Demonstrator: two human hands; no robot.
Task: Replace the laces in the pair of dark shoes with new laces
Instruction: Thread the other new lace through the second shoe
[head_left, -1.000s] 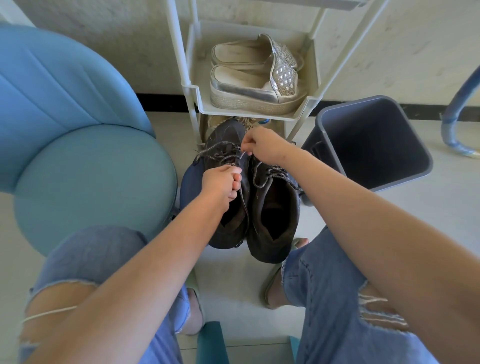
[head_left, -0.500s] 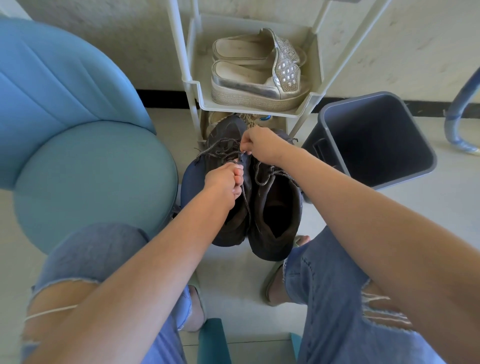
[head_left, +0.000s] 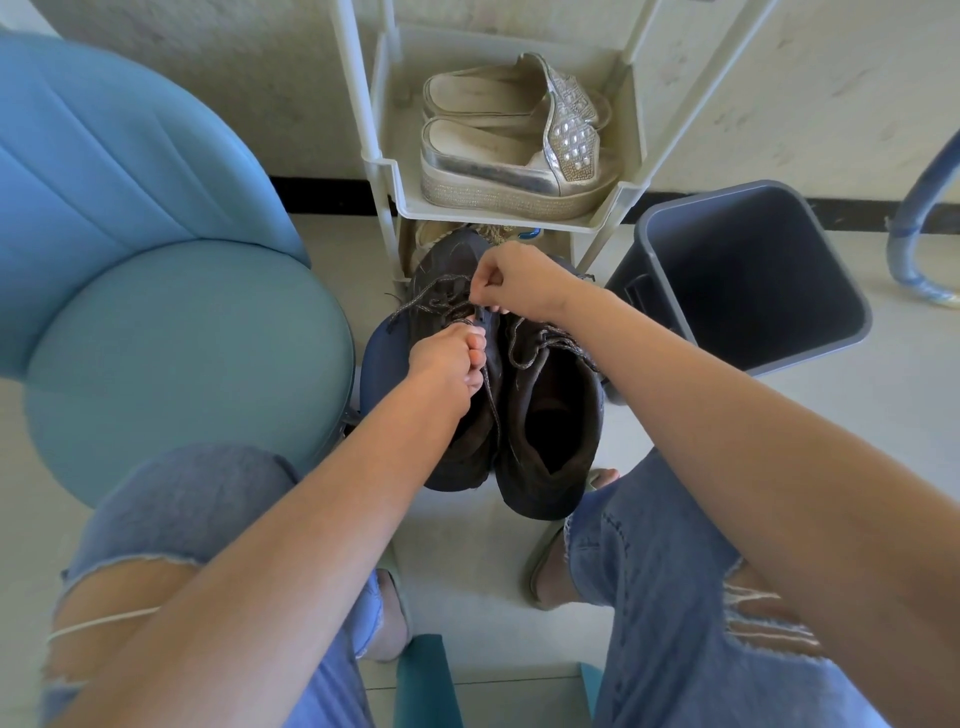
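Head view: a blue chair (head_left: 182, 338) stands at left, a grey bin (head_left: 753, 270) at right, and a white rack (head_left: 498, 217) holding silver platform slippers (head_left: 509, 161) between them. The dark shoes (head_left: 566, 374) sit side by side on the floor before the rack. The right hand (head_left: 519, 280) pinches one shoe's speckled lace (head_left: 436, 301) at the eyelets. The curled left hand (head_left: 447, 361) grips a strand.

The shoes (head_left: 524, 457) lie under the left hand (head_left: 447, 358) and the right hand (head_left: 524, 283). A rack (head_left: 387, 171) stands beyond the right hand, a bin (head_left: 753, 270) to its right. A chair (head_left: 182, 364) sits left of the left hand.
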